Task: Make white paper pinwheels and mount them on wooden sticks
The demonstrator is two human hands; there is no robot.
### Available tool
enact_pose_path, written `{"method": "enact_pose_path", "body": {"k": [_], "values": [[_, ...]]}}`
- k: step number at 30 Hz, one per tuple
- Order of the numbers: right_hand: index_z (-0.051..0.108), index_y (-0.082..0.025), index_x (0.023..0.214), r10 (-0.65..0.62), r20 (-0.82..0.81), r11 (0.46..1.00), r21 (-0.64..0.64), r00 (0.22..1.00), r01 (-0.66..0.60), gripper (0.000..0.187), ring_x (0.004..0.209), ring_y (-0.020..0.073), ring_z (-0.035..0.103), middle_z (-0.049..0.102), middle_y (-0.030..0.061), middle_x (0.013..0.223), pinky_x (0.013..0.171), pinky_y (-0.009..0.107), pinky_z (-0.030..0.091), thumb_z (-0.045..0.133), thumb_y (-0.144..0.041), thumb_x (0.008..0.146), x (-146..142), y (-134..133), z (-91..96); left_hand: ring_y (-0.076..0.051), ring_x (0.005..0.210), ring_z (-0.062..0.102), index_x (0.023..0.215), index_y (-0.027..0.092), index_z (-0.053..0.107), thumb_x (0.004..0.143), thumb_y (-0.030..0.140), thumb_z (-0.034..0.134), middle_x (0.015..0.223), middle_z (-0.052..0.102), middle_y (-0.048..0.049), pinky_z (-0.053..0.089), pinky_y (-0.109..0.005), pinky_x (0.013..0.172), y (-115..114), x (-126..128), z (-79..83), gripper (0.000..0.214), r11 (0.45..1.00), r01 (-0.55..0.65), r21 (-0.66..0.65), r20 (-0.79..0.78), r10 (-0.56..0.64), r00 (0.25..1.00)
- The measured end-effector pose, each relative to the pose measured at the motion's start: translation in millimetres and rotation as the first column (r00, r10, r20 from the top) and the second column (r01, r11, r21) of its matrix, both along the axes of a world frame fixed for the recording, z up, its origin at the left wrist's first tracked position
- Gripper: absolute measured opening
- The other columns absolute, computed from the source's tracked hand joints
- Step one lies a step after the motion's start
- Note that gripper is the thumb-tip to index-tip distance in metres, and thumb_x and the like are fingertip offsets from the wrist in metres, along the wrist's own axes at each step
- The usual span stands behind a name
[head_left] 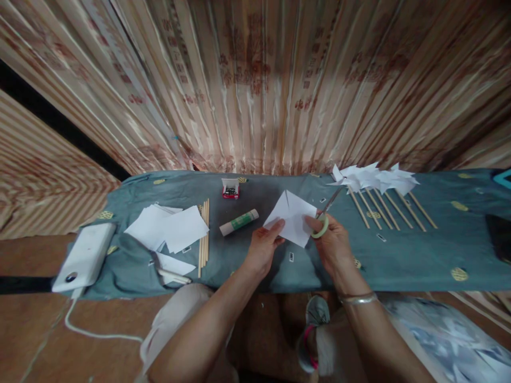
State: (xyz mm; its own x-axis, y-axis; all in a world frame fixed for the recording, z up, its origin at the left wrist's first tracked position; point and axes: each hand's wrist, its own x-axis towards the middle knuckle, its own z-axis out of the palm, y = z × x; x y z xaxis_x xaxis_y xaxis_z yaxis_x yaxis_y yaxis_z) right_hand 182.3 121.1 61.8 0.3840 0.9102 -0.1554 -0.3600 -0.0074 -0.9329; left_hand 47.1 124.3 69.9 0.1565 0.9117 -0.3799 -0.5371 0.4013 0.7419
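My left hand (263, 246) pinches the near edge of a white paper square (291, 215) that bears cuts from its corners. My right hand (333, 242) grips a pair of scissors (324, 215) by their pale green handle loop, blades pointing away over the paper's right corner. Both hands hover over a blue-grey cloth (399, 255) on a low table. A silver bangle (358, 299) is on my right wrist.
A glue stick (239, 222) lies left of the paper, a small red box (230, 189) behind it. Loose white sheets (170, 229) and wooden sticks (203, 236) lie at left, with a white power bank (85, 255) and cable. Finished paper pinwheels on sticks (379, 183) lie at right.
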Motion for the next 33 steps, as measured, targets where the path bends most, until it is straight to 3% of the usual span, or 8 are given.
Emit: {"method": "enact_pose_path", "body": {"k": [9,11,15,20,26,33], "values": [[0.068,-0.023,0.079,0.044,0.091,0.999,-0.018,0.995,-0.043,0.034,0.061,0.0127,0.057,0.066,-0.0031,0.068,0.059,0.027,0.047,0.084,-0.045,0.059,-8,-7,2.1,-0.022,0.081,0.069,0.082,0.012,0.07,0.053,0.042,0.087,0.083,0.075,-0.0088,0.053,-0.033,0.074,12,-9,2.4,0.045,0.994,-0.1,0.047,0.062,0.097,0.993],[0.069,-0.023,0.083,0.118,0.172,0.993,-0.042,0.978,-0.112,0.034,0.061,0.0131,0.056,0.067,-0.0018,0.068,0.058,0.027,0.045,0.081,-0.049,0.063,-8,-13,3.3,-0.022,0.083,0.07,0.083,0.012,0.069,0.055,0.041,0.087,0.083,0.075,-0.0085,0.053,-0.032,0.075,18,-14,5.3,0.044,0.99,-0.123,0.062,0.067,0.119,0.991],[0.07,-0.022,0.087,0.353,0.279,0.935,-0.118,0.893,-0.333,0.041,0.061,0.0153,0.057,0.069,0.0017,0.068,0.057,0.027,0.046,0.075,-0.058,0.068,-10,-27,4.6,-0.023,0.085,0.07,0.085,0.013,0.068,0.056,0.041,0.086,0.083,0.075,-0.008,0.054,-0.033,0.077,27,-24,9.7,0.044,0.985,-0.155,0.078,0.071,0.15,0.986],[0.07,-0.022,0.09,0.569,0.239,0.822,-0.143,0.787,-0.551,0.045,0.06,0.0156,0.059,0.065,0.0008,0.065,0.06,0.028,0.048,0.073,-0.061,0.068,-12,-43,1.4,-0.023,0.083,0.071,0.086,0.012,0.068,0.055,0.042,0.086,0.079,0.074,-0.0074,0.054,-0.034,0.077,30,-29,11.8,0.047,0.982,-0.17,0.085,0.07,0.164,0.984],[0.068,-0.019,0.096,0.652,0.203,0.757,-0.126,0.73,-0.641,0.047,0.062,0.0128,0.055,0.062,-0.0003,0.066,0.059,0.024,0.044,0.072,-0.059,0.072,-9,-52,-1.3,-0.023,0.085,0.071,0.079,0.012,0.067,0.057,0.041,0.086,0.075,0.074,-0.0066,0.054,-0.034,0.081,33,-34,14.7,0.042,0.974,-0.2,0.109,0.079,0.192,0.978],[0.069,-0.019,0.097,0.666,0.195,0.745,-0.122,0.72,-0.656,0.045,0.062,0.0126,0.052,0.06,-0.0004,0.065,0.058,0.024,0.042,0.073,-0.057,0.073,-8,-56,-2.2,-0.021,0.081,0.072,0.079,0.012,0.067,0.059,0.038,0.085,0.073,0.074,-0.0056,0.054,-0.033,0.083,36,-36,16.3,0.037,0.972,-0.207,0.113,0.088,0.197,0.976]]}}
